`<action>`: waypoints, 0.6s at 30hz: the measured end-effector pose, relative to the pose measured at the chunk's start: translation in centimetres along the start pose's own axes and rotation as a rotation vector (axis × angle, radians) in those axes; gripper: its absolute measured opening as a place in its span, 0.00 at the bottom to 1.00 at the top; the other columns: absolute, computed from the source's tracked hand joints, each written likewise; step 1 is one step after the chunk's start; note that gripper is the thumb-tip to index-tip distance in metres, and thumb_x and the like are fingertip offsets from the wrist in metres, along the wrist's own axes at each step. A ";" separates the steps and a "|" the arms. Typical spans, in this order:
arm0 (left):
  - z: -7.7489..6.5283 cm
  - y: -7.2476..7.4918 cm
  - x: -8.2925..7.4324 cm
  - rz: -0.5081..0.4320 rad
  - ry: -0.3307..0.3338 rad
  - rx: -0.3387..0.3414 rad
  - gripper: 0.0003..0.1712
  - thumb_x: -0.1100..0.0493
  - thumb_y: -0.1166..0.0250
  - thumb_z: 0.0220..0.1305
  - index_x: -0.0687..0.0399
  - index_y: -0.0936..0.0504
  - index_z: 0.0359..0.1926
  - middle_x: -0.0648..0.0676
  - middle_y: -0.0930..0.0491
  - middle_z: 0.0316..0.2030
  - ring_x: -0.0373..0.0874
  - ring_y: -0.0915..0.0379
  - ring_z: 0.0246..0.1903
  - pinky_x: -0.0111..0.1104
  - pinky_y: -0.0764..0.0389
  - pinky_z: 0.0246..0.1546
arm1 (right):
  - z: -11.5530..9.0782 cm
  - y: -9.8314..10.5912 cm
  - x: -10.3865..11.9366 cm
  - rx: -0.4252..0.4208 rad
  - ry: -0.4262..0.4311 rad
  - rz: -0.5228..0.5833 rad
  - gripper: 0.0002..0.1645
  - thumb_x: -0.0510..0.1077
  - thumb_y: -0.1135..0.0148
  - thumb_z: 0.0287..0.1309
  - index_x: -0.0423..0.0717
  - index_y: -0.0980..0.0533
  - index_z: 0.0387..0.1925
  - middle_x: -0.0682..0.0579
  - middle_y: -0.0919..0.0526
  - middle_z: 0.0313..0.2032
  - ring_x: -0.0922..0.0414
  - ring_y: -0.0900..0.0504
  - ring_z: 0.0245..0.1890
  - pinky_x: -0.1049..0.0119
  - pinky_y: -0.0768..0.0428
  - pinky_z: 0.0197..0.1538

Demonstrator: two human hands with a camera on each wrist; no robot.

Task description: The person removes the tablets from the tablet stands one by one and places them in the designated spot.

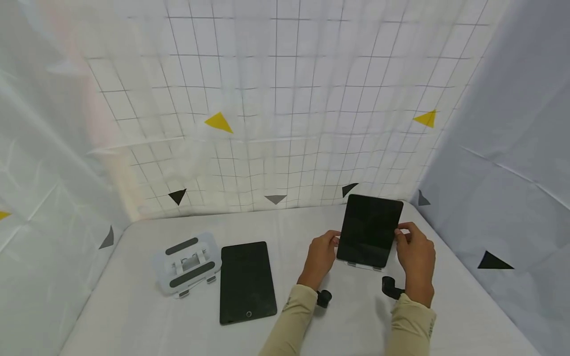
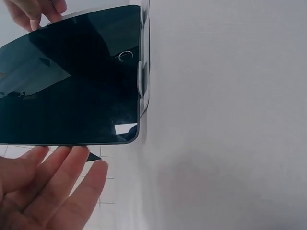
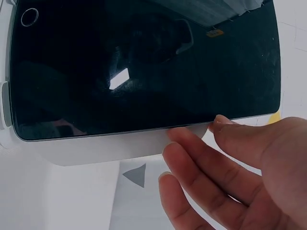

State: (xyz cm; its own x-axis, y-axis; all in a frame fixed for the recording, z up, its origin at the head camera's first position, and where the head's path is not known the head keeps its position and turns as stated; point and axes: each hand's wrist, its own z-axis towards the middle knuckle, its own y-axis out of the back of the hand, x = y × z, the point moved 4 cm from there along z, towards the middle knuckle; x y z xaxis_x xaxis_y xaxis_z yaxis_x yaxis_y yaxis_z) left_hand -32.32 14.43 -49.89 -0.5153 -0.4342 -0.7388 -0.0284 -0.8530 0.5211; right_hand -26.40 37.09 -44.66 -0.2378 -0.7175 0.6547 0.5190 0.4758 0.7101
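Note:
A black tablet (image 1: 371,230) leans back, tilted upright, on a light-coloured tablet stand (image 1: 364,266) at the right of the table. The stand's lip runs along the tablet's lower edge, and its pale back panel (image 3: 100,152) shows behind the screen in the right wrist view. My left hand (image 1: 318,258) holds the tablet's left edge with the fingertips. On the opposite edge, my right hand (image 1: 416,259) pinches with thumb and fingers, its lower fingers spread loosely below. The home button (image 2: 125,56) sits near the lip end.
A second tablet (image 1: 248,284) lies flat, screen up, left of my arms. Beside it lies a folded grey stand (image 1: 189,264) with dark rubber strips. White sheeting (image 1: 276,99) with grid lines rises behind the table (image 1: 147,321), and plain sheets hang on both sides.

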 end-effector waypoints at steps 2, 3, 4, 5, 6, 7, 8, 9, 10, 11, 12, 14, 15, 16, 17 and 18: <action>0.0 0.1 0.1 -0.003 -0.007 -0.002 0.14 0.69 0.42 0.78 0.59 0.15 0.56 0.55 0.12 0.37 0.42 0.15 0.38 0.32 0.17 0.42 | 0.0 0.0 0.1 -0.008 0.007 -0.005 0.18 0.46 0.47 0.81 0.40 0.23 0.61 0.33 0.14 0.42 0.38 0.19 0.38 0.50 0.27 0.33; 0.0 0.1 0.1 -0.007 -0.007 -0.005 0.13 0.69 0.42 0.78 0.59 0.15 0.56 0.55 0.12 0.37 0.42 0.15 0.38 0.32 0.17 0.42 | 0.0 0.0 0.1 -0.013 0.011 -0.008 0.18 0.46 0.47 0.81 0.40 0.22 0.60 0.34 0.14 0.42 0.38 0.19 0.38 0.49 0.27 0.34; -0.1 0.1 0.1 -0.015 -0.004 -0.007 0.13 0.69 0.41 0.77 0.60 0.15 0.56 0.55 0.12 0.37 0.41 0.15 0.38 0.32 0.17 0.42 | 0.0 0.1 0.2 -0.018 0.015 -0.011 0.18 0.46 0.46 0.81 0.39 0.22 0.60 0.33 0.14 0.42 0.37 0.19 0.38 0.49 0.28 0.34; -0.1 0.2 0.1 -0.019 0.000 -0.010 0.13 0.69 0.41 0.77 0.60 0.15 0.55 0.54 0.12 0.38 0.41 0.15 0.38 0.32 0.17 0.41 | -0.1 0.1 0.2 -0.024 0.019 -0.013 0.18 0.46 0.46 0.81 0.40 0.22 0.60 0.34 0.14 0.42 0.37 0.20 0.37 0.49 0.28 0.34; -0.1 0.2 0.1 -0.023 0.006 -0.011 0.12 0.69 0.41 0.77 0.60 0.15 0.55 0.54 0.12 0.38 0.40 0.15 0.38 0.31 0.18 0.40 | -0.1 0.1 0.3 -0.030 0.024 -0.013 0.18 0.46 0.46 0.81 0.39 0.21 0.59 0.34 0.14 0.41 0.38 0.20 0.37 0.49 0.28 0.34; -0.1 0.3 0.1 -0.029 0.009 -0.014 0.11 0.68 0.40 0.77 0.60 0.15 0.54 0.53 0.12 0.37 0.40 0.15 0.37 0.31 0.18 0.39 | -0.1 0.2 0.3 -0.038 0.030 -0.013 0.17 0.46 0.46 0.81 0.40 0.21 0.58 0.35 0.13 0.40 0.38 0.19 0.36 0.50 0.28 0.34; 0.0 0.3 0.1 -0.036 0.016 -0.015 0.11 0.68 0.39 0.77 0.60 0.15 0.53 0.53 0.12 0.37 0.39 0.15 0.37 0.31 0.18 0.39 | -0.1 0.2 0.4 -0.042 0.034 -0.015 0.17 0.47 0.46 0.81 0.40 0.21 0.58 0.35 0.13 0.40 0.39 0.20 0.36 0.50 0.29 0.34; 0.0 0.3 0.1 -0.039 0.019 -0.017 0.10 0.67 0.39 0.77 0.60 0.15 0.53 0.52 0.12 0.37 0.38 0.16 0.36 0.30 0.19 0.38 | -0.1 0.3 0.5 -0.047 0.039 -0.014 0.17 0.47 0.46 0.81 0.40 0.20 0.57 0.36 0.13 0.39 0.39 0.20 0.35 0.51 0.29 0.34; 0.0 0.4 0.1 -0.041 0.022 -0.017 0.09 0.66 0.38 0.77 0.59 0.15 0.52 0.52 0.12 0.36 0.38 0.16 0.35 0.30 0.19 0.37 | -0.1 0.4 0.5 -0.053 0.044 -0.013 0.17 0.47 0.45 0.81 0.40 0.20 0.57 0.36 0.13 0.38 0.40 0.19 0.35 0.51 0.29 0.33; 0.1 0.4 0.1 -0.037 0.022 -0.018 0.08 0.65 0.38 0.77 0.59 0.15 0.51 0.52 0.12 0.36 0.37 0.17 0.34 0.29 0.20 0.36 | -0.2 0.4 0.6 -0.055 0.049 -0.011 0.17 0.46 0.45 0.81 0.40 0.20 0.56 0.37 0.12 0.38 0.40 0.19 0.35 0.51 0.29 0.33; 0.1 0.4 0.1 -0.036 0.021 -0.017 0.07 0.64 0.37 0.77 0.59 0.15 0.50 0.51 0.13 0.35 0.37 0.18 0.33 0.29 0.20 0.36 | -0.1 0.5 0.6 -0.053 0.055 -0.011 0.17 0.47 0.45 0.81 0.39 0.20 0.56 0.37 0.12 0.38 0.40 0.18 0.35 0.51 0.29 0.33; 0.1 0.4 0.0 -0.029 0.019 -0.022 0.06 0.63 0.37 0.76 0.58 0.15 0.49 0.51 0.13 0.34 0.37 0.19 0.32 0.29 0.20 0.35 | -0.2 0.6 0.7 -0.042 0.062 -0.009 0.17 0.47 0.45 0.80 0.39 0.20 0.56 0.37 0.12 0.38 0.40 0.18 0.35 0.51 0.29 0.33; 0.1 0.4 0.0 -0.025 0.023 -0.021 0.06 0.63 0.36 0.77 0.58 0.15 0.49 0.51 0.13 0.34 0.36 0.19 0.32 0.28 0.21 0.35 | -0.2 0.7 0.7 -0.035 0.065 -0.007 0.18 0.47 0.45 0.80 0.39 0.20 0.56 0.37 0.12 0.38 0.40 0.18 0.35 0.51 0.29 0.33; 0.0 0.4 0.0 -0.020 0.024 -0.020 0.06 0.62 0.36 0.77 0.58 0.16 0.49 0.51 0.13 0.34 0.36 0.19 0.32 0.28 0.21 0.34 | -0.2 0.7 0.7 -0.026 0.070 -0.010 0.18 0.48 0.45 0.81 0.39 0.20 0.57 0.37 0.12 0.39 0.40 0.17 0.36 0.51 0.29 0.34; 0.0 0.4 0.0 -0.016 0.021 -0.019 0.06 0.62 0.36 0.77 0.57 0.16 0.49 0.51 0.14 0.34 0.36 0.20 0.32 0.28 0.21 0.33 | -0.2 0.8 0.8 -0.016 0.077 -0.013 0.19 0.48 0.45 0.81 0.39 0.20 0.57 0.37 0.12 0.39 0.41 0.17 0.36 0.52 0.28 0.34; 0.0 0.4 -0.1 -0.013 0.017 -0.019 0.06 0.61 0.36 0.77 0.57 0.17 0.50 0.51 0.13 0.34 0.36 0.20 0.31 0.28 0.22 0.33 | -0.3 0.8 0.8 -0.009 0.085 -0.015 0.19 0.48 0.45 0.81 0.39 0.20 0.58 0.38 0.12 0.39 0.41 0.17 0.36 0.52 0.28 0.34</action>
State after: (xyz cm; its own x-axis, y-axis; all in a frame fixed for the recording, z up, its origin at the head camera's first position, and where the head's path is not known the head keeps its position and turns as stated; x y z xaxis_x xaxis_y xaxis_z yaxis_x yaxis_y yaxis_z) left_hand -32.28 14.08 -49.64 -0.5007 -0.4273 -0.7528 -0.0185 -0.8642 0.5028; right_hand -25.94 36.74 -43.63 -0.1749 -0.7653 0.6194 0.5237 0.4605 0.7168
